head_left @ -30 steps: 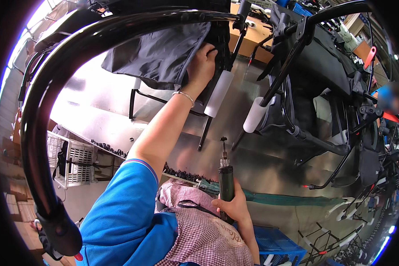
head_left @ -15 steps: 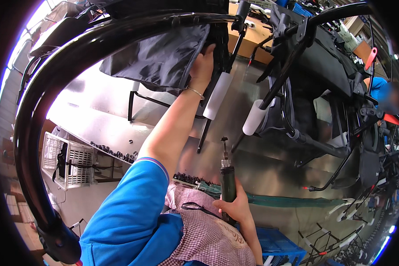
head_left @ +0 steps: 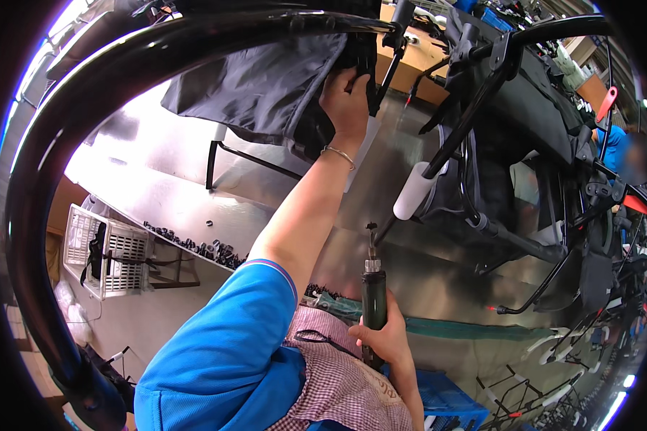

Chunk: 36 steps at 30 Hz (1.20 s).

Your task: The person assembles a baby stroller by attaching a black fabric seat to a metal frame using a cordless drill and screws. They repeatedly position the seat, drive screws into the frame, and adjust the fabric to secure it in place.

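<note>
Shifted rightward since the earlier frame, the left hand (head_left: 346,104) now sits just past 12 o'clock, its wrist overlapping a white sleeve (head_left: 364,152) that showed clear before, at 1 o'clock. Its fingers are curled beside the right edge of the black fabric (head_left: 259,93), which hangs at 11 o'clock beneath a thick black tube (head_left: 39,169) arching from 12 back round to about 8. How far those fingers close, and on what, cannot be told against the dark material.

Near 5 o'clock, the right hand (head_left: 389,334) is wrapped firmly around a dark power driver (head_left: 374,298), thumb across its body. It points up toward 12, a small dark piece at its tip. The driver has hardly moved within the grip. Judged from this, the left hand is busy at the fabric's edge while the driver waits, well apart from it.

At 2 o'clock stands another black frame (head_left: 474,108) on the metal bench (head_left: 446,269). Small black parts (head_left: 219,249) lie along the bench edge between 8 and 9, near a white crate (head_left: 122,276).
</note>
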### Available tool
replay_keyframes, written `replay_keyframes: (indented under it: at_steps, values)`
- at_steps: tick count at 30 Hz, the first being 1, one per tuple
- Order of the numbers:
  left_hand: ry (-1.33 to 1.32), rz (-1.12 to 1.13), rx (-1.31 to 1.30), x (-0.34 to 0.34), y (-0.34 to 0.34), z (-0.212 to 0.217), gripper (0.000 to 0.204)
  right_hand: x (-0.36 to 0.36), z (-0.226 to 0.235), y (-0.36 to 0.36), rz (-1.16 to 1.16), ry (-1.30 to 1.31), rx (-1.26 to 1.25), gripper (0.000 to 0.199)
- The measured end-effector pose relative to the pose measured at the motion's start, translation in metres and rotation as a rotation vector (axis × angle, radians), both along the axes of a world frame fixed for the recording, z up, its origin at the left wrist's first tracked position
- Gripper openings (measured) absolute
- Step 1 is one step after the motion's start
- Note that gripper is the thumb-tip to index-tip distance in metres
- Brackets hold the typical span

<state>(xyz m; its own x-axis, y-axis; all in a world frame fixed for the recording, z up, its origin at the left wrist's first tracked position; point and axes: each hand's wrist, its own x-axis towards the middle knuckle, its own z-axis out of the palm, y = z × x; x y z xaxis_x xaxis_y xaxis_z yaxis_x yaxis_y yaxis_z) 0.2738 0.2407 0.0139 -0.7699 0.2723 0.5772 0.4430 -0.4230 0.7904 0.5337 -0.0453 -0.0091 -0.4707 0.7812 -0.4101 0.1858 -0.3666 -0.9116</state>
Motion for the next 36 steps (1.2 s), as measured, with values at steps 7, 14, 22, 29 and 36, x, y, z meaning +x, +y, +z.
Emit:
replay_keyframes:
  at_steps: [7, 14, 22, 29, 36]
  values:
    - [0.296, 0.310, -0.014, 0.011, -0.008, -0.003, 0.012, 0.011, 0.000, 0.004, -0.014, 0.002, 0.001, 0.097]
    - [0.252, 0.339, -0.094, 0.031, 0.008, 0.002, 0.008, 0.023, -0.005, 0.000, -0.037, -0.014, -0.007, 0.091]
    - [0.250, 0.285, -0.066, 0.028, 0.006, 0.000, 0.009, 0.021, -0.004, 0.008, -0.074, 0.007, -0.037, 0.094]
    - [0.328, 0.011, -0.020, -0.018, -0.016, 0.008, 0.012, -0.007, -0.004, 0.047, -0.035, 0.136, 0.072, 0.094]
    - [-0.087, -0.356, -0.024, -0.023, -0.010, -0.001, 0.012, -0.064, 0.024, 0.124, 0.040, 0.180, 0.225, 0.101]
